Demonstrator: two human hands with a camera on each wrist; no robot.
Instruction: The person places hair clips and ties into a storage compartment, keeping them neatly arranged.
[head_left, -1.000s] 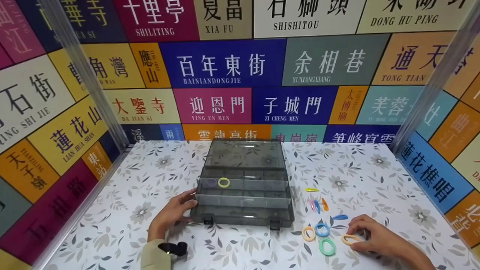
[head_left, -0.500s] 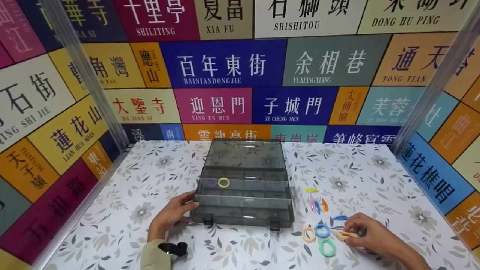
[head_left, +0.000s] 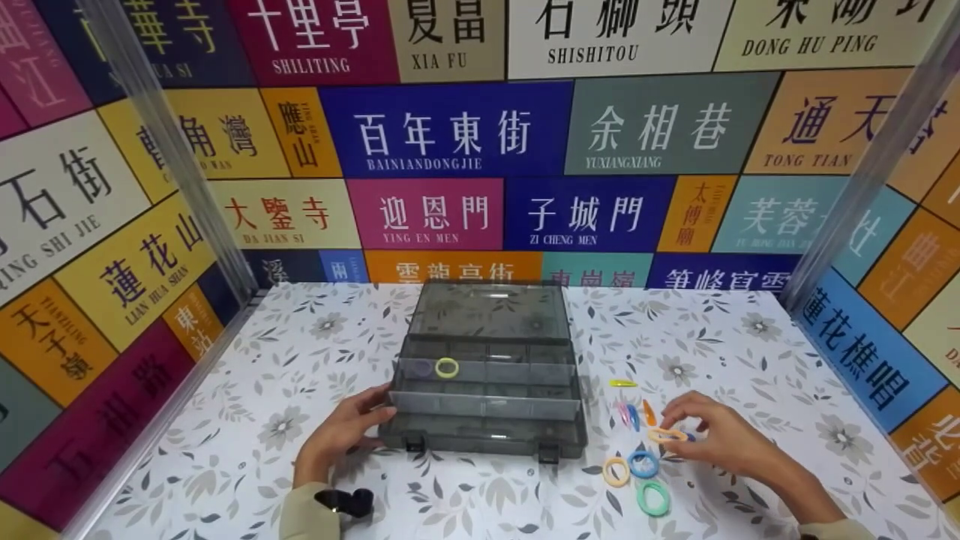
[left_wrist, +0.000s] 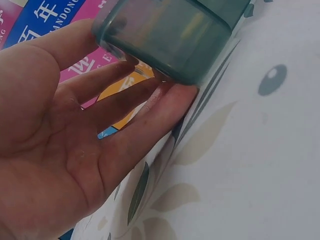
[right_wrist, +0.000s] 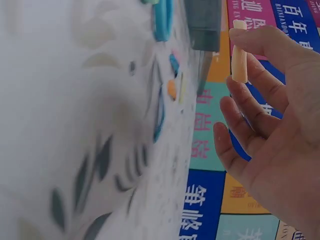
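Note:
My right hand (head_left: 724, 433) pinches a pale orange hair tie (head_left: 667, 434) between thumb and fingertips, raised above the table in the right wrist view. My left hand (head_left: 346, 426) touches the left side of a smoky see-through organizer box (head_left: 484, 431) with fairly straight fingers and thumb; the left wrist view has them at the box's corner (left_wrist: 165, 45). The box's lid (head_left: 491, 311) stands open at the back. A yellow hair tie (head_left: 447, 367) and a purple hair tie (head_left: 424, 367) lie in a back left compartment.
On the table right of the box lie another orange hair tie (head_left: 616, 472), a blue one (head_left: 643, 464) and a green one (head_left: 652, 498). Hair clips lie behind them: yellow (head_left: 622, 383), pink (head_left: 623, 412), blue (head_left: 634, 418), orange (head_left: 649, 412). Another blue clip is mostly hidden by the right hand.
The right hand has lifted the orange hair tie and carried it away from the front edge, leftward toward the hair clips. The left hand has stayed at the box.

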